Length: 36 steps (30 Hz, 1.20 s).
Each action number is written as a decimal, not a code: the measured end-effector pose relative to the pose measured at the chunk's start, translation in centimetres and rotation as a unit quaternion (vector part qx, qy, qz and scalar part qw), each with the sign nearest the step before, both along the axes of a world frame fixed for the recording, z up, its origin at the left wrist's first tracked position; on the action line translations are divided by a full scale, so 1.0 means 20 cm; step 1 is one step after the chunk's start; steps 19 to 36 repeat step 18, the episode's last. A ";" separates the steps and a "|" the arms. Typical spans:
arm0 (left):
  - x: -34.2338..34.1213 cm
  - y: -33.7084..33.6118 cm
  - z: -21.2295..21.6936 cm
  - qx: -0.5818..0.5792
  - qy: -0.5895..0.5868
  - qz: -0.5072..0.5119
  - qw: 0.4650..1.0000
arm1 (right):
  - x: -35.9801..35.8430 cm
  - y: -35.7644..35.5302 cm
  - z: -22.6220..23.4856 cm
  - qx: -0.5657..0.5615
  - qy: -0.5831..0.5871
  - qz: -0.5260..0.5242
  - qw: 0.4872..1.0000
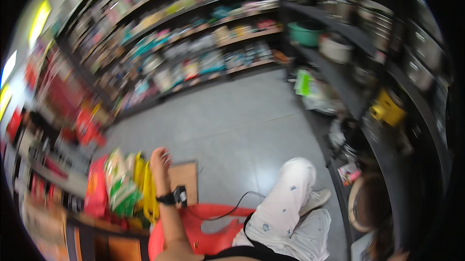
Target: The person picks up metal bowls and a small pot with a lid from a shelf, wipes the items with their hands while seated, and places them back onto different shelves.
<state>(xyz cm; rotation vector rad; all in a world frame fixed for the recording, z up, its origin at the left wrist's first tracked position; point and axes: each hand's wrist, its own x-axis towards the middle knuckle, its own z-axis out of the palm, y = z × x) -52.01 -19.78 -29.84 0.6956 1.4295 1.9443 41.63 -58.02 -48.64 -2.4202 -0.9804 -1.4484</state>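
Observation:
My left hand (pixel 160 160) is raised at the lower left, above the floor and beside a group of bags. Its fingers are slightly bent and apart, with nothing seen in them, though the picture is blurred. A black band with a small black device (pixel 177 196) is strapped round the wrist. Below the forearm is a red plastic chair (pixel 213 211), with a thin dark cable running over it. Nearest to the hand are a yellow bag (pixel 147 190), a green and white bag (pixel 121 190) and a red bag (pixel 96 183). My right hand is out of sight.
Dark shelves (pixel 189 4) packed with small goods line the far side. On the right-hand rack stand a green tub (pixel 305 33), steel pots and a yellow box (pixel 388 108). My legs in white trousers (pixel 286 203) extend over the grey floor (pixel 227 130). A brown board (pixel 186 176) lies near the bags.

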 end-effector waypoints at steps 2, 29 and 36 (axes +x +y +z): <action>0.15 0.09 0.14 0.062 0.073 -0.047 0.994 | -0.28 0.10 0.08 0.081 0.129 -0.007 0.988; -0.31 0.58 -0.57 -0.125 0.109 -0.079 0.983 | -0.76 0.66 1.27 0.026 0.393 0.158 0.905; -0.31 0.58 -0.57 -0.125 0.109 -0.079 0.983 | -0.76 0.66 1.27 0.026 0.393 0.158 0.905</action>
